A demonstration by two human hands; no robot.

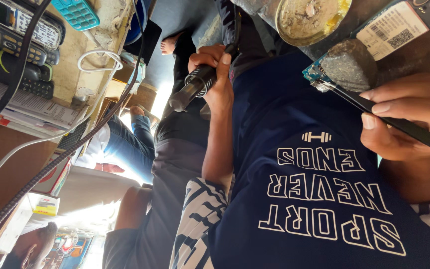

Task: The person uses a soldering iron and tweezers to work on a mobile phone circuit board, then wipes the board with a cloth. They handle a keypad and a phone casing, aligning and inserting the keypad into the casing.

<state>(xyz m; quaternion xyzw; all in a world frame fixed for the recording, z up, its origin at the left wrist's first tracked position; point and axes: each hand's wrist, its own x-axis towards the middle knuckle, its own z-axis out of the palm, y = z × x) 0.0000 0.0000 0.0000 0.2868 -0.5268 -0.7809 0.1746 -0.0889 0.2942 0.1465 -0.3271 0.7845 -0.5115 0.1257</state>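
Note:
My left hand [211,74] grips a black handheld heating tool [195,84] with a ribbed collar and a metal nozzle that points down-left; its black cord runs up past the hand. My right hand [409,117] holds long black tweezers [374,109] like a pen. Their tips reach a small blue circuit board [311,73]. A rough grey lump [349,62] rests on the board and hides most of it. Between my hands spreads my navy printed shirt [299,189].
A round metal tin [309,20] with residue and a white printed card [391,27] lie by the board. At the left, a shelf holds old phones [21,30], a teal keypad [75,12], papers and cables. Another person in jeans [130,144] sits beyond.

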